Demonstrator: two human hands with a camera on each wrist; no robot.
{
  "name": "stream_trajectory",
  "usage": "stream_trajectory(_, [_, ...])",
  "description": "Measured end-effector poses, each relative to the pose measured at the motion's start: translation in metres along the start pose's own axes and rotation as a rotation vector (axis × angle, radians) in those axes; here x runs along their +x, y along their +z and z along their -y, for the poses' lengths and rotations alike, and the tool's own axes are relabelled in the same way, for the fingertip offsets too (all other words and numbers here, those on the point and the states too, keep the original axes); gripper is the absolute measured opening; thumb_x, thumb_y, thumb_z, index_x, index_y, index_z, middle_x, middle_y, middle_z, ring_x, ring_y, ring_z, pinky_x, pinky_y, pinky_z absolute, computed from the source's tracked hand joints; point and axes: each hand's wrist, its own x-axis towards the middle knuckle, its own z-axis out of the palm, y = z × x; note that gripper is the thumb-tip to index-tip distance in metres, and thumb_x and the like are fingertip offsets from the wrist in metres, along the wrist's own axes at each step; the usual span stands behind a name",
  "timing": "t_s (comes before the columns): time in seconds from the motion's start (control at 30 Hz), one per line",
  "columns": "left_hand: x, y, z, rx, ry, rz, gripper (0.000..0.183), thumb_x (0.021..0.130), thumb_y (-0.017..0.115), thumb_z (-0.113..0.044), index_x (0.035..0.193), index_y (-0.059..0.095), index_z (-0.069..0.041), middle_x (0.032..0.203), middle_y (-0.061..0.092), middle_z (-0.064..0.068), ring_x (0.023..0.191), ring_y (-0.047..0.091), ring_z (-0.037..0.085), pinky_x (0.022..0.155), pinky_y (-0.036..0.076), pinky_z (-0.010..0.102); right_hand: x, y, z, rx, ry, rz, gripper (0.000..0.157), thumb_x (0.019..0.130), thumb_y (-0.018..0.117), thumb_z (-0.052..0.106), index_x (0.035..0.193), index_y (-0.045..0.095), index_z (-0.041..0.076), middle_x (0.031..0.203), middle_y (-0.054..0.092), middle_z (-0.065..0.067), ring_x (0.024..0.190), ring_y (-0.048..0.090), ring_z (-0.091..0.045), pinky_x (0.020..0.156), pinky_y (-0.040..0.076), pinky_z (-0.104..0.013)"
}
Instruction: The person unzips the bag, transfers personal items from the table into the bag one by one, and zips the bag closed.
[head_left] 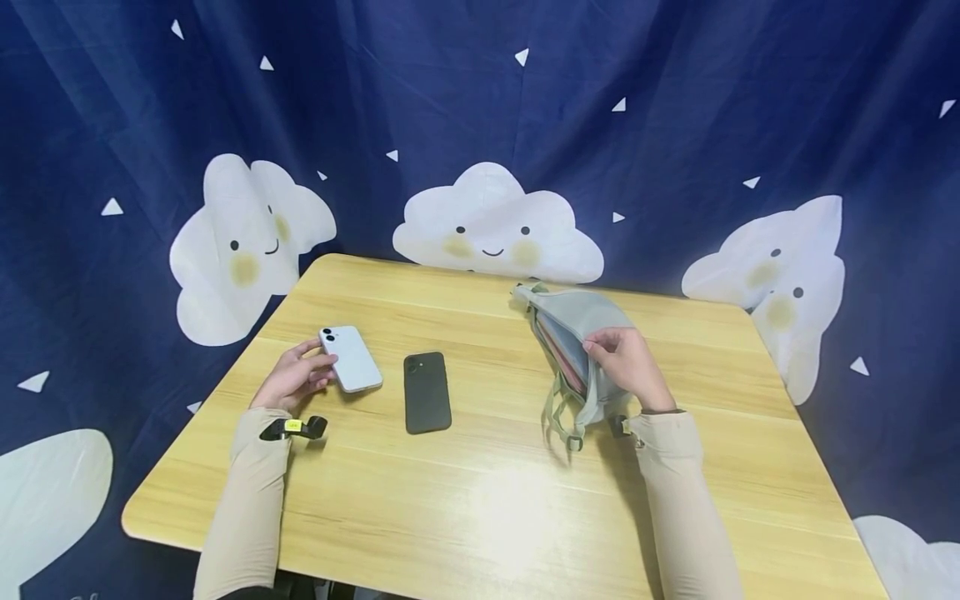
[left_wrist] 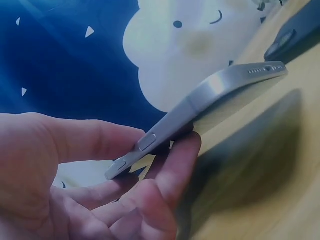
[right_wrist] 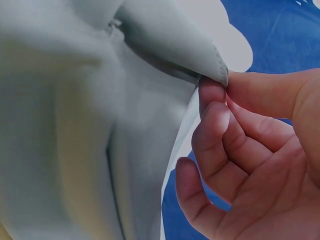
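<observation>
white phone (head_left: pixel 354 363) slanting in pinching left grip (head_left: pixel 297 372), right grip (head_left: pixel 624 358) pinching gray bag (head_left: pixel 588 310), black phone (head_left: pixel 427 393) lying between

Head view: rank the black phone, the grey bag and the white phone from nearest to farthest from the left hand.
1. White phone: nearest, held in the left hand.
2. Black phone: next, lying to the right of the white phone.
3. Grey bag: farthest, on the right, its edge pinched by the right hand.

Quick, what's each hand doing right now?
Left hand: holding the white phone, tilted up off the table.
Right hand: pinching the edge of the gray bag's opening.
</observation>
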Motion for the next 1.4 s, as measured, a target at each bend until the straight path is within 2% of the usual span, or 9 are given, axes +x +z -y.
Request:
stream_trajectory(0.2, [0.001,0.006,-0.002,-0.081,0.001,0.053,0.079,0.095,0.062,-0.009,0.157,0.012,-0.007,0.078,0.071,-0.005,0.064,0.066,0.005,0.057,0.053,0.016,0.001,0.000,0.000,-0.006,-0.005,-0.001,0.018,0.094,0.063,0.013,0.100,0.073,0.000,0.096,0.076,-0.017,0.084,0.067,-0.019,0.071,0.051,-0.023])
stream_trajectory(0.3, [0.002,0.010,-0.003,-0.114,0.008,0.080,0.068,0.095,0.062,-0.009,0.151,0.023,-0.007,0.080,0.071,-0.004,0.066,0.067,0.006,0.057,0.053,0.016,0.001,-0.001,0.000,-0.001,-0.007,-0.004,0.018,0.094,0.063,0.013,0.100,0.073,0.000,0.096,0.076,-0.018,0.085,0.068,-0.019,0.072,0.051,-0.022])
stream_trajectory(0.43, [0.003,0.017,-0.005,-0.164,0.008,0.108,0.051,0.096,0.061,-0.009,0.140,0.035,-0.013,0.082,0.071,-0.003,0.068,0.066,0.007,0.056,0.052,0.015,0.000,-0.001,0.000,0.007,-0.008,0.001,0.017,0.094,0.063,0.012,0.099,0.073,-0.001,0.096,0.075,-0.018,0.084,0.067,-0.020,0.072,0.051,-0.024])
stream_trajectory(0.57, [0.005,0.025,-0.008,-0.207,-0.005,0.121,0.044,0.096,0.061,-0.009,0.133,0.039,-0.017,0.082,0.071,-0.002,0.067,0.065,0.007,0.055,0.052,0.015,0.000,0.000,0.001,0.005,-0.010,0.004,0.016,0.094,0.063,0.011,0.099,0.073,-0.001,0.096,0.075,-0.018,0.082,0.065,-0.019,0.072,0.051,-0.025])
stream_trajectory(0.67, [0.008,0.032,-0.010,-0.212,-0.007,0.120,0.046,0.096,0.061,-0.008,0.136,0.038,-0.016,0.082,0.071,-0.002,0.067,0.066,0.007,0.055,0.052,0.015,0.000,0.000,0.001,0.007,-0.014,0.005,0.016,0.094,0.063,0.010,0.099,0.073,-0.001,0.095,0.075,-0.019,0.079,0.064,-0.018,0.069,0.051,-0.024])
stream_trajectory(0.9, [0.012,0.046,-0.015,-0.220,-0.006,0.140,0.069,0.096,0.060,-0.008,0.154,0.023,-0.011,0.084,0.073,0.000,0.067,0.067,0.008,0.055,0.053,0.016,0.000,0.000,0.000,0.010,-0.017,0.001,0.017,0.094,0.062,0.011,0.100,0.073,-0.001,0.097,0.075,-0.019,0.085,0.068,-0.023,0.074,0.052,-0.026])
stream_trajectory(1.13, [0.012,0.055,-0.019,-0.228,0.004,0.173,0.068,0.096,0.060,-0.009,0.154,0.023,-0.010,0.084,0.072,0.001,0.068,0.066,0.008,0.058,0.053,0.015,0.001,0.000,0.000,0.012,-0.022,0.000,0.016,0.094,0.063,0.010,0.099,0.073,-0.001,0.095,0.075,-0.019,0.081,0.066,-0.021,0.070,0.051,-0.024])
stream_trajectory(1.4, [0.015,0.064,-0.020,-0.259,0.003,0.173,0.064,0.097,0.060,-0.009,0.151,0.026,-0.013,0.084,0.070,0.001,0.068,0.063,0.009,0.058,0.053,0.016,0.001,0.000,0.000,0.003,-0.017,0.008,0.017,0.094,0.062,0.011,0.099,0.073,-0.001,0.096,0.075,-0.019,0.082,0.065,-0.020,0.071,0.051,-0.025])
